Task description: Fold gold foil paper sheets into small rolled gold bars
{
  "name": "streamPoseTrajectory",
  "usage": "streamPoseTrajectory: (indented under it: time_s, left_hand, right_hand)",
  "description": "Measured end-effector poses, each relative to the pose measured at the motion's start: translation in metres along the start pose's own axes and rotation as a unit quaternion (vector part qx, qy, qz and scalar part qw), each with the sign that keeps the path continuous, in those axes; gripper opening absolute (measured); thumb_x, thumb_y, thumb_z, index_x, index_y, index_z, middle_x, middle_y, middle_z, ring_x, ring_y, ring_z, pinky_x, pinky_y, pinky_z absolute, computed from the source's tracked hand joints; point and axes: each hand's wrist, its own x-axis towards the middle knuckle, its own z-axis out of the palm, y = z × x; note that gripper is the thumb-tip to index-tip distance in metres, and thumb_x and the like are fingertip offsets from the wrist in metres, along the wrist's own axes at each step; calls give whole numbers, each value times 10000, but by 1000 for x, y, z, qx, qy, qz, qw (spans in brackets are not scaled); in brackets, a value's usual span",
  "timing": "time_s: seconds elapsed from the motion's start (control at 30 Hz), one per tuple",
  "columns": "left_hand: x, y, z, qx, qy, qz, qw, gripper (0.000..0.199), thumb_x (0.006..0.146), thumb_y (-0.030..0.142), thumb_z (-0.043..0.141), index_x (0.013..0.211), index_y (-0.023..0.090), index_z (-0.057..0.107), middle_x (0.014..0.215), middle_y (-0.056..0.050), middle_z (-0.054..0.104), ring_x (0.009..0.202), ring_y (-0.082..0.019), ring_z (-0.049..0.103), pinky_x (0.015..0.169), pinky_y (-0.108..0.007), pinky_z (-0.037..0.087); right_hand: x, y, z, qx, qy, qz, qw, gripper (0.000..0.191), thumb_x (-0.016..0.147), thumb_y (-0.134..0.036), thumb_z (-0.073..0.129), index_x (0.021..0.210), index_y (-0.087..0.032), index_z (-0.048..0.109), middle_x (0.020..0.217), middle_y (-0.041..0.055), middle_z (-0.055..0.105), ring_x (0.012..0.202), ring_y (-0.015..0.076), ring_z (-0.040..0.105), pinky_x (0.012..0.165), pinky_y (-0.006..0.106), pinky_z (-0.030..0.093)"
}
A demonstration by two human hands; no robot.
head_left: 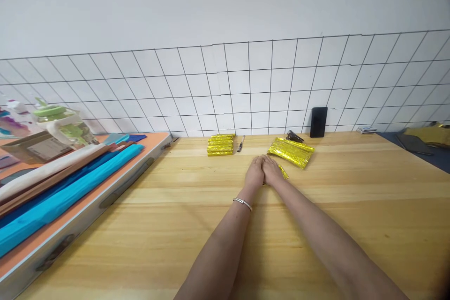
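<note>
My left hand [254, 174], with a silver bangle at its wrist, rests on the wooden table beside my right hand [273, 170]. The two hands touch along their inner sides, fingers pointing forward and lying rather flat over a shiny gold foil piece [283, 172]. Most of that foil is hidden; only its edges peek out at the right and below the hands. Just beyond my right hand lies a larger folded gold foil packet [291, 152]. To the left, several narrow gold foil packets [220, 145] sit in a row, with a pen [241, 144] next to them.
A black phone [318, 122] leans on the tiled wall, near a black clip-like object [294, 136]. At left, rolls of coloured material [73, 192] lie on an orange-topped box [105, 197] with a green-lidded bottle [56, 122]. A dark cloth [418, 150] covers the right corner.
</note>
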Motion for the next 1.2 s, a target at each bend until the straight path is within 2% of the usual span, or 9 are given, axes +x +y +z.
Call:
streamPoseTrajectory:
  time_s: [0.13, 0.33, 0.63, 0.8, 0.9, 1.0, 1.1, 1.2]
  left_hand:
    - [0, -5, 4, 11, -2, 10, 1000, 428, 874, 171, 342, 1280, 97, 457, 1316, -137, 487, 1242, -203, 415, 1090, -376, 267]
    - [-1, -8, 4, 39, -1, 24, 999, 421, 879, 150, 325, 1278, 126, 459, 1319, -101, 490, 1236, -174, 422, 1083, -328, 280]
    - [-3, -3, -3, 119, -20, 23, 992, 412, 894, 139, 309, 1287, 130, 434, 1302, -104, 500, 1217, -154, 434, 1069, -296, 280]
    - [-8, -5, -7, 188, -34, -12, 982, 424, 892, 173, 354, 1312, 128, 388, 1344, -136, 450, 1266, -204, 374, 1077, -374, 238]
    - [-11, -9, -7, 225, -38, -36, 973, 422, 898, 161, 310, 1311, 121, 386, 1385, -154, 392, 1314, -237, 297, 1080, -446, 192]
    - [-11, -13, -7, 253, -44, -51, 965, 441, 896, 149, 280, 1326, 111, 367, 1411, -163, 352, 1335, -242, 255, 1081, -469, 167]
    - [-10, -17, -7, 273, -51, -52, 959, 463, 889, 144, 282, 1347, 127, 342, 1430, -140, 328, 1348, -228, 227, 1090, -447, 156]
    - [-9, -19, -7, 287, -60, -52, 955, 473, 886, 135, 277, 1355, 144, 335, 1441, -123, 316, 1351, -219, 220, 1090, -433, 166]
  right_hand:
    - [-2, -1, 1, -68, 44, 35, 996, 309, 889, -324, 522, 1158, -172, 525, 1169, 80, 545, 972, 197, 568, 813, 405, 493]
    - [-4, -5, -1, -118, 39, 58, 991, 287, 896, -323, 510, 1147, -186, 534, 1175, 79, 544, 970, 189, 567, 818, 396, 492]
    - [0, -9, 1, -172, 43, 50, 983, 310, 888, -324, 523, 1157, -170, 525, 1164, 79, 547, 967, 196, 570, 809, 403, 495]
    - [4, -7, 3, -190, 37, 44, 980, 299, 892, -323, 517, 1152, -176, 529, 1166, 79, 547, 966, 193, 570, 811, 399, 494]
    - [5, 2, -1, -188, 22, 42, 981, 301, 891, -324, 519, 1152, -174, 529, 1164, 79, 548, 965, 193, 570, 810, 400, 495]
    - [2, 15, -9, -181, 7, 48, 982, 312, 886, -325, 527, 1158, -171, 524, 1169, 80, 543, 973, 198, 568, 814, 409, 492]
    - [-3, 26, -15, -171, -15, 61, 983, 354, 911, -352, 468, 1234, -209, 487, 1307, 92, 469, 1131, 234, 485, 939, 460, 401]
    - [-5, 34, -17, -162, -39, 77, 983, 409, 948, -361, 330, 1337, -260, 403, 1436, 57, 356, 1291, 221, 319, 1040, 417, 265]
